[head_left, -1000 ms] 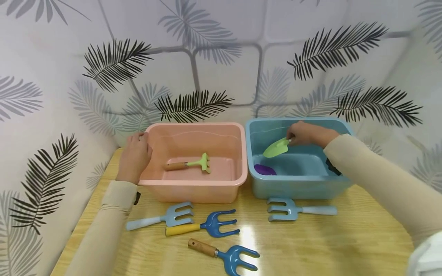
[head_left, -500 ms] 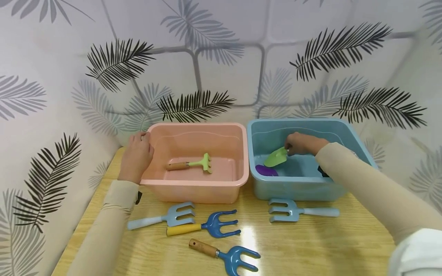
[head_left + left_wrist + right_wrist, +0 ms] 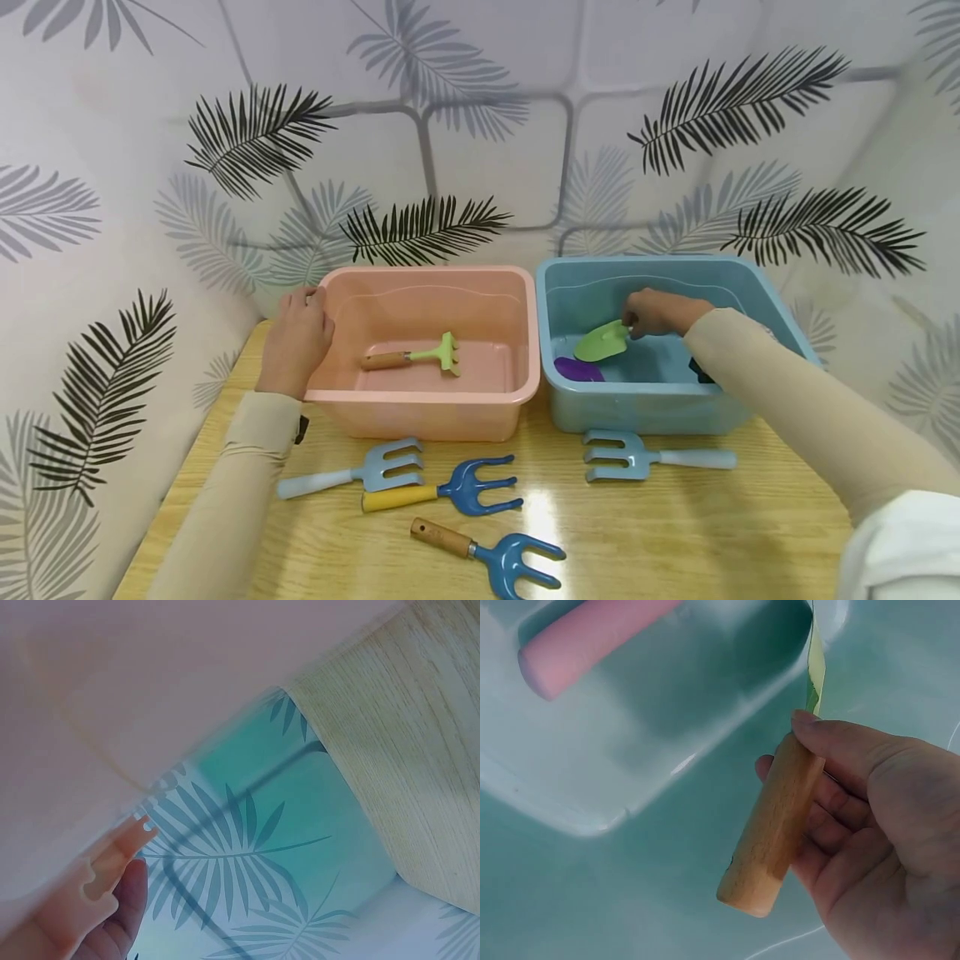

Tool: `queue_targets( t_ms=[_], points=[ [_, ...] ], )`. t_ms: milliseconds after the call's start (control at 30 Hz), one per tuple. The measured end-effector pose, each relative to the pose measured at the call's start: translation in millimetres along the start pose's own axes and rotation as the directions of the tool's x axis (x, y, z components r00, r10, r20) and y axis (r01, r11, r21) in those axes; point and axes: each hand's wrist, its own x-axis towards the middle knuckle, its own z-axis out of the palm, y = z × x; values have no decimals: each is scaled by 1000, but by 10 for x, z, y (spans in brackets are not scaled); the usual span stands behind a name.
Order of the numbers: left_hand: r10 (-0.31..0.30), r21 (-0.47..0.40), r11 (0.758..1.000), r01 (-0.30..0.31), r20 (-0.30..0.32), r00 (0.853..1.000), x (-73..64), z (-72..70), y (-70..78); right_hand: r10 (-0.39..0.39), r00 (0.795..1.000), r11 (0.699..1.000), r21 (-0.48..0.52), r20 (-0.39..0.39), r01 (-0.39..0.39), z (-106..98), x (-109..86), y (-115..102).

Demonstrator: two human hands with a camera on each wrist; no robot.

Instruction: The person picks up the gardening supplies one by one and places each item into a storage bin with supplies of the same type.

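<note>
Right hand: I see my right hand (image 3: 660, 312) inside the blue bin (image 3: 645, 412), fingers clamped on the wooden handle (image 3: 774, 825) of a green trowel (image 3: 602, 342).
Green trowel: inside the blue bin, held at a tilt, blade pointing toward the pink bin (image 3: 412, 417); I cannot tell whether it touches the purple blade (image 3: 577, 370) just beside it.
Blue bin, also inside: the purple blade and, in my right wrist view, a pink handle (image 3: 585, 649).
Left hand: my left hand (image 3: 296, 343) at the pink bin's left rim, fingers curled round it.
Pink bin, contents: one green rake (image 3: 411, 357), wooden handle, lying on the bottom.
Counter (image 3: 675, 542), before the pink bin: a pale blue fork (image 3: 367, 472), a yellow-handled fork (image 3: 453, 492), a wooden-handled fork (image 3: 480, 553).
Counter, before the blue bin: a second pale fork (image 3: 645, 457).
Backdrop (image 3: 487, 167): leaf-printed, behind both bins.
</note>
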Motion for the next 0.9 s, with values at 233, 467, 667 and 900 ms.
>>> queue_targets(
  t_ms=[233, 467, 667, 900],
  points=[
    [0, 3, 1000, -1, 17, 1000, 6, 13, -24, 42, 997, 997, 63, 60, -46, 42, 50, 38],
    [-16, 4, 1000, 16, 36, 999, 23, 2, -8, -81, 995, 988, 139, 62, 72, 13, 98, 110],
    [-21, 10, 1000, 21, 28, 999, 35, -20, 0, -189, 979, 921, 358, 78, 150, 55, 237, 294],
    [-45, 2, 999, 45, 57, 997, 19, -3, -8, -34, 992, 856, 515, 123, -35, 55, 147, 118]
  ],
)
